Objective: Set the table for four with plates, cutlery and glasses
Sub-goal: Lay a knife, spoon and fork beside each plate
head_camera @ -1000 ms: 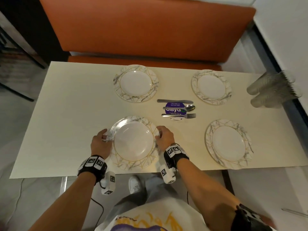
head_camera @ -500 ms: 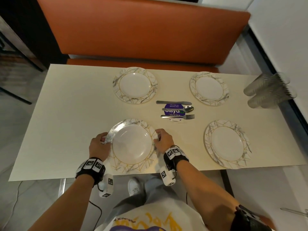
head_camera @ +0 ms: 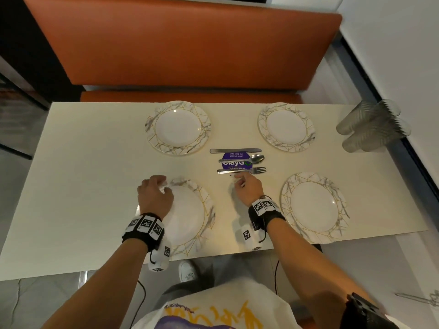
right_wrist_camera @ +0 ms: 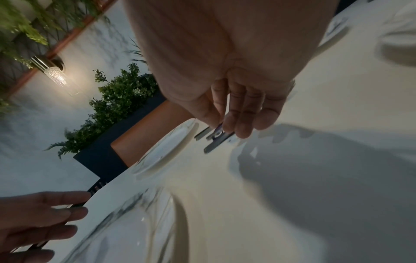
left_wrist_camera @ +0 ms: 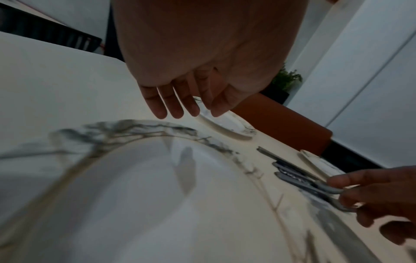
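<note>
Cream-coloured desk [head_camera: 83, 186] carries four marble-patterned plates, one at each corner of a purple sticker [head_camera: 234, 160] near its middle. Across that sticker lie a knife [head_camera: 235, 151], a spoon [head_camera: 242, 159] and a fork [head_camera: 241, 170], side by side. The left hand [head_camera: 154, 198] hovers above the far rim of the near-left plate [head_camera: 190, 222], fingers loosely straight and holding nothing. The right hand [head_camera: 248, 188] is just near of the sticker, its fingertips [right_wrist_camera: 234, 128] closing on the fork's handle. Clear glasses [head_camera: 370, 127] lie stacked at the desk's right edge, well right of the sticker.
</note>
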Demonstrator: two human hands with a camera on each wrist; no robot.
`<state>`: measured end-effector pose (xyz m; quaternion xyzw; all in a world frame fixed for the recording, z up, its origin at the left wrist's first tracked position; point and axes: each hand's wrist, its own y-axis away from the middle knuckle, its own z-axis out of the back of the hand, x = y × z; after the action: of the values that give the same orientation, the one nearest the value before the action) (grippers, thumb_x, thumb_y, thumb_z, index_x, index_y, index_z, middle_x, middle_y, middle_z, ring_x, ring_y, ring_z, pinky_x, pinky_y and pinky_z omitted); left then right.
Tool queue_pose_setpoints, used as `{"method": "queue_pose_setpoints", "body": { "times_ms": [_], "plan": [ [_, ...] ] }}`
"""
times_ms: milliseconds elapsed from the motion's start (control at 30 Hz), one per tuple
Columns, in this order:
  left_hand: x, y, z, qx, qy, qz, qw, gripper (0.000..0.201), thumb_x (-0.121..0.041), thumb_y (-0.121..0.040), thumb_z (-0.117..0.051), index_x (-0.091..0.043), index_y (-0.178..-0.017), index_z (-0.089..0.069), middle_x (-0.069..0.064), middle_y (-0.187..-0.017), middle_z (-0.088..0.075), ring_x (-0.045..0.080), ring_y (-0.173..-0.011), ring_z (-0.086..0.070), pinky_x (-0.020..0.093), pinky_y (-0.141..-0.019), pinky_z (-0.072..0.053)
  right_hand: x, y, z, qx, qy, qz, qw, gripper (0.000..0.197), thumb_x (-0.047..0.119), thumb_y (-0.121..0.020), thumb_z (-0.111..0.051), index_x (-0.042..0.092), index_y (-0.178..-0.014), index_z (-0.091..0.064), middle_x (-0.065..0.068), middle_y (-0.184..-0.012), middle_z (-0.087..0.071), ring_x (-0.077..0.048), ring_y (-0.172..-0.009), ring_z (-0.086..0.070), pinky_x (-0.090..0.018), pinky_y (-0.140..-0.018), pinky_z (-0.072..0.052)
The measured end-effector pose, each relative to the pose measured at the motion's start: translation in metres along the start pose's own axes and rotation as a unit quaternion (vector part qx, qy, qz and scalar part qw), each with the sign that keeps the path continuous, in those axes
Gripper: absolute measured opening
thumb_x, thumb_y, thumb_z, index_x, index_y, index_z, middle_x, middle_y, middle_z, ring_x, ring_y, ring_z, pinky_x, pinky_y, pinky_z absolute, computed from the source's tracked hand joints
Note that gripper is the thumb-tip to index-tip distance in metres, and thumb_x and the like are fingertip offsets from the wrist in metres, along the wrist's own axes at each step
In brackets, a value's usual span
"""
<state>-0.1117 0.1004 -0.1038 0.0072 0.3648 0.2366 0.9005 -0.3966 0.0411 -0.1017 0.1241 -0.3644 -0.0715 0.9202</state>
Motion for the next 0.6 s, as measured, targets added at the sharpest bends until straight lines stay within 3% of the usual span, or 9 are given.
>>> {"method": "queue_pose_setpoints", "body": {
  "times_ms": [133,200,300,433,600],
  "plan": [
    [-0.055,-0.023,-0.029,0.048,0.031,-0.039,0.998,0.029,-0.007,-0.091,-0.062,-0.018,-0.116,-0.070,0.009,-0.115,-0.066,0.031,-0.112,-0.057,0.039,-0.097,-0.047,-0.003,-0.043,0.030,-0.015,0.034,0.037,0.999,0.022,0.011,-0.096,-0.053,0.012,-0.112,-0.067,-0.006,-0.105,-0.069,-0.014,-0.086,-0.058,-0.022,-0.078,-0.046],
    [-0.081,-0.038,-0.047,0.067,0.044,-0.057,0.995,0.028,-0.008,-0.090,-0.062,-0.020,-0.113,-0.071,0.006,-0.113,-0.068,0.027,-0.109,-0.060,0.038,-0.096,-0.050,-0.005,-0.067,0.043,-0.022,0.053,0.060,0.997,0.022,0.010,-0.095,-0.052,0.010,-0.111,-0.067,-0.009,-0.107,-0.069,-0.018,-0.088,-0.061,-0.026,-0.078,-0.050],
    [-0.118,-0.057,-0.074,0.089,0.037,-0.087,0.992,0.025,-0.009,-0.089,-0.064,-0.020,-0.110,-0.071,0.003,-0.108,-0.068,0.023,-0.102,-0.063,0.039,-0.092,-0.053,-0.009,-0.101,0.056,-0.012,0.102,0.080,0.991,0.023,0.013,-0.092,-0.054,0.011,-0.111,-0.067,-0.013,-0.111,-0.066,-0.028,-0.102,-0.060,-0.039,-0.089,-0.053],
    [-0.150,-0.083,-0.108,0.115,0.004,-0.116,0.987,0.022,-0.013,-0.089,-0.068,-0.017,-0.110,-0.072,0.004,-0.109,-0.068,0.023,-0.103,-0.062,0.043,-0.092,-0.054,-0.012,-0.142,0.071,0.046,0.212,0.098,0.971,0.029,0.022,-0.091,-0.056,0.015,-0.119,-0.062,-0.008,-0.117,-0.060,-0.028,-0.110,-0.050,-0.037,-0.093,-0.044],
    [-0.171,-0.107,-0.134,0.122,-0.108,-0.162,0.973,0.025,-0.019,-0.089,-0.071,-0.021,-0.114,-0.074,0.002,-0.115,-0.067,0.025,-0.107,-0.058,0.044,-0.095,-0.049,-0.017,-0.174,0.073,0.078,0.265,0.156,0.948,0.033,0.025,-0.090,-0.061,0.017,-0.122,-0.063,-0.004,-0.123,-0.058,-0.028,-0.117,-0.046,-0.042,-0.098,-0.043]
  ]
}}
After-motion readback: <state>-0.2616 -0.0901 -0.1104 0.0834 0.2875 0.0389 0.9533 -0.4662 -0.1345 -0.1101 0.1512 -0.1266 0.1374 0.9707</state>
